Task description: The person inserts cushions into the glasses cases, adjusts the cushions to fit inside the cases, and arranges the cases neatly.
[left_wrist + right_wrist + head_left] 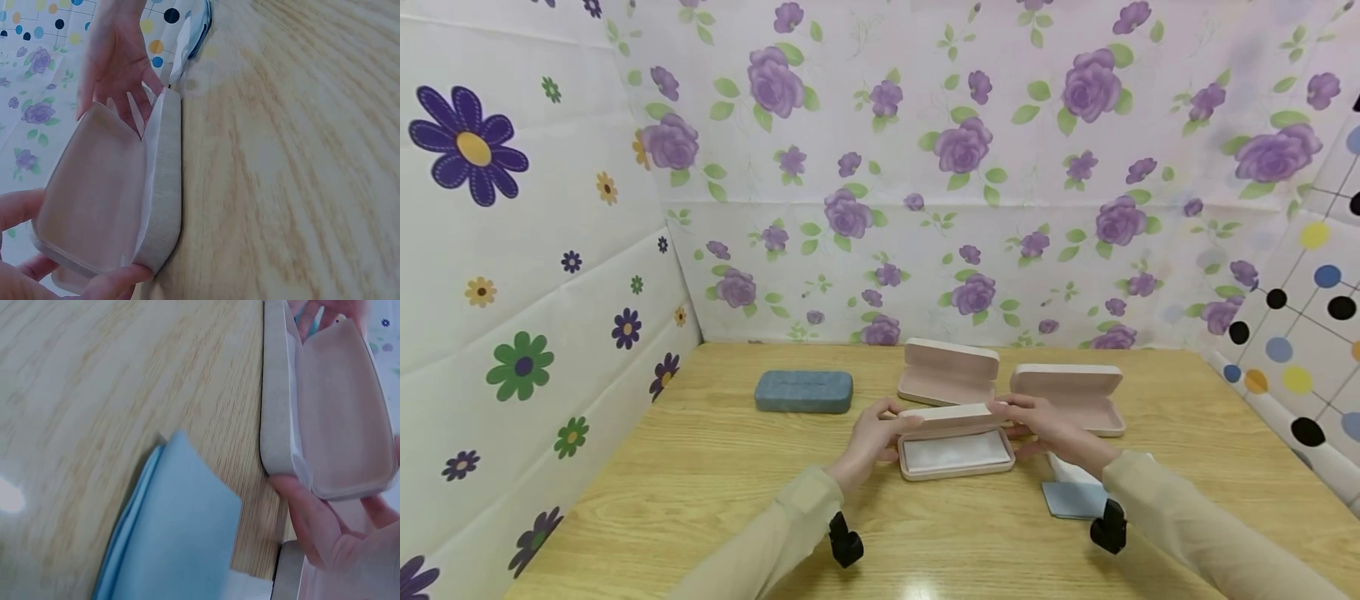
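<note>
Lower right of the head view lies a folded light-blue cloth (1073, 500). Farther in, just below centre, the left hand (874, 437) and right hand (1052, 425) grip opposite ends of an open, pale-pink oblong hard case (958, 475) holding a flat white insert (955, 452). It looks light, stiff-shelled and smooth; the ends seem the surest hold. Behind stand two open pale-pink cases (951, 367) and, left, a closed blue oblong case (805, 392).

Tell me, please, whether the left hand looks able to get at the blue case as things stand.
Probably yes: only bare tabletop shows between the left hand and the blue case, beyond it to the left. The hand would first have to let go of the nearest open case.
</note>
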Tool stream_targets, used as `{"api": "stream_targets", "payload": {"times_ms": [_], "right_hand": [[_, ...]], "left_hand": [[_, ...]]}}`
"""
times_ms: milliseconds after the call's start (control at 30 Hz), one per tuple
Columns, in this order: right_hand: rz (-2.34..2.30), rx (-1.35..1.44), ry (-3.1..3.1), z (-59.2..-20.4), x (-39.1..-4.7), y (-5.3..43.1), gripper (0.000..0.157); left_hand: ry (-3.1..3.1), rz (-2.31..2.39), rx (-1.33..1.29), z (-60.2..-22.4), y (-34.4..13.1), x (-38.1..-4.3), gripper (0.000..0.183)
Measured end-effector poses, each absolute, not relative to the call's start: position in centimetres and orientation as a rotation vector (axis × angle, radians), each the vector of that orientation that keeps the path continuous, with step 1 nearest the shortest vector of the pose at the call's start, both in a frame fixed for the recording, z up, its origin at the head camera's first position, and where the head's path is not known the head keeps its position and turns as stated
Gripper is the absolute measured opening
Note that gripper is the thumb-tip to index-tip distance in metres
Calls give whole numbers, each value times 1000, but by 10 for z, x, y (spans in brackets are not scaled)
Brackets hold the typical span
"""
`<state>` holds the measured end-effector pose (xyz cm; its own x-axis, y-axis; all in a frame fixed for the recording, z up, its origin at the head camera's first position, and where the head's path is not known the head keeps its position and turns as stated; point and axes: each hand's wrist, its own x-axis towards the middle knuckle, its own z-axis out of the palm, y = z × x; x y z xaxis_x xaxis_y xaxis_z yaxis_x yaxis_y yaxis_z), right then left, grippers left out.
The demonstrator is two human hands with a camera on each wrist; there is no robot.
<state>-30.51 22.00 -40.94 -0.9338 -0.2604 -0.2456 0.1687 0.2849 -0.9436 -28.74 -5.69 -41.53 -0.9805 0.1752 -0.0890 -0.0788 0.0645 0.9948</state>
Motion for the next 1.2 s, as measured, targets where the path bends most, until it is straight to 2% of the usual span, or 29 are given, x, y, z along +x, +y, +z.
{"api": "stream_targets", "payload": {"times_ms": [200, 467, 867, 1200], "right_hand": [[-1724, -152, 2140, -410, -307, 224, 66], [-1757, -212, 2074, -414, -306, 231, 53], [-1766, -210, 2051, -416, -311, 236, 50], [-1768, -281, 1995, -419, -309, 239, 55]], "left_hand": [[2082, 1959, 117, -410, -63, -288, 41], [2065, 1957, 99, -406, -61, -283, 37], [2050, 1981, 104, -406, -62, -284, 36], [2014, 2006, 146, -413, -63, -285, 33]]}}
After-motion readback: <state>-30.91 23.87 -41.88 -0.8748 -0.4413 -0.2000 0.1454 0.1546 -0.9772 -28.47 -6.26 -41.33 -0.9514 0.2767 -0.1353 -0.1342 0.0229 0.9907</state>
